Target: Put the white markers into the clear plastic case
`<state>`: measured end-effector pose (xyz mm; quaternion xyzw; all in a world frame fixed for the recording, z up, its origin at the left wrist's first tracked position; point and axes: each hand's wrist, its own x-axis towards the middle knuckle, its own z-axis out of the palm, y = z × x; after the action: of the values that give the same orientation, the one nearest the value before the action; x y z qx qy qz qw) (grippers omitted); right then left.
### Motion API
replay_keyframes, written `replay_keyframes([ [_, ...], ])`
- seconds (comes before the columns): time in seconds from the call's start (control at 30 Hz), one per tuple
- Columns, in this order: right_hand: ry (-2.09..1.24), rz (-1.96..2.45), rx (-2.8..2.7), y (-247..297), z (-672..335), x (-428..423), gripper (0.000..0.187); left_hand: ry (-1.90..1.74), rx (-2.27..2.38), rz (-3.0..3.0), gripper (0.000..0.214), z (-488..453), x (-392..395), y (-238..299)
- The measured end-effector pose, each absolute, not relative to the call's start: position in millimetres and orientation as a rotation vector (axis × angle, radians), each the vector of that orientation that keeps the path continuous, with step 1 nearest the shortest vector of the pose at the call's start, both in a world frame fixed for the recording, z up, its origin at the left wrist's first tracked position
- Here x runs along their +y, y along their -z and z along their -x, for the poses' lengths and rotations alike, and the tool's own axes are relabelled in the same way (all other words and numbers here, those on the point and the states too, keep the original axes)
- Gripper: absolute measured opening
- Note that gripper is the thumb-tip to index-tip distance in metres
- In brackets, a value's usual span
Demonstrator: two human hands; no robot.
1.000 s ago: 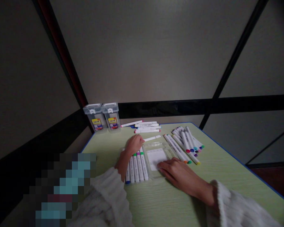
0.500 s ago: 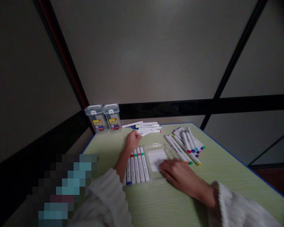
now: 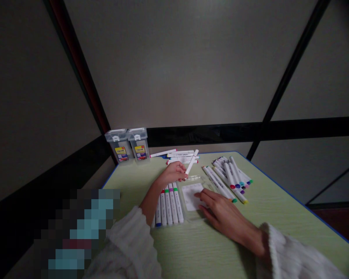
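My left hand (image 3: 174, 173) is closed on a white marker (image 3: 191, 162), holding it tilted up above the far end of a clear plastic tray (image 3: 195, 211). Several white markers with coloured caps (image 3: 168, 203) lie side by side in the tray's left half. My right hand (image 3: 221, 211) rests flat, fingers spread, on the tray's right half, over a white label (image 3: 191, 193). Both arms wear white knitted sleeves.
A small pile of white markers (image 3: 180, 155) lies at the far edge of the pale green table (image 3: 279, 209). A bigger heap of markers (image 3: 229, 176) lies to the right. Two grey lidded boxes (image 3: 130, 145) stand at the far left corner. Walls surround the table closely.
My left hand drew back from the far pile toward the tray and raised the marker so that it points up. My right hand slid slightly further onto the tray.
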<state>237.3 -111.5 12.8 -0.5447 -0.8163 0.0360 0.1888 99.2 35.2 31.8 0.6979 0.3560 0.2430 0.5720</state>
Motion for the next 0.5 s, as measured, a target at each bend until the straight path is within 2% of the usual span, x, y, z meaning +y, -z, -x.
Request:
replay_keyframes([
  [0.17,-0.125,1.538,-2.298,-12.4,-236.9,-112.2,0.018,-0.487,0.729,-1.611,0.046,-102.3,29.7,-29.6],
  [0.33,-0.124,1.510,-2.269,-13.7,-237.3,-112.9,0.028,-0.438,0.655,-1.566,0.082,-105.1,23.7,-28.3],
  [0.43,-0.120,1.506,-2.248,-14.7,-237.3,-113.3,0.035,-0.411,0.604,-1.534,0.092,-105.3,23.2,-27.3],
  [0.5,-0.124,1.494,-2.242,-14.8,-237.3,-113.6,0.036,-0.383,0.590,-1.529,0.089,-105.2,24.4,-26.3],
])
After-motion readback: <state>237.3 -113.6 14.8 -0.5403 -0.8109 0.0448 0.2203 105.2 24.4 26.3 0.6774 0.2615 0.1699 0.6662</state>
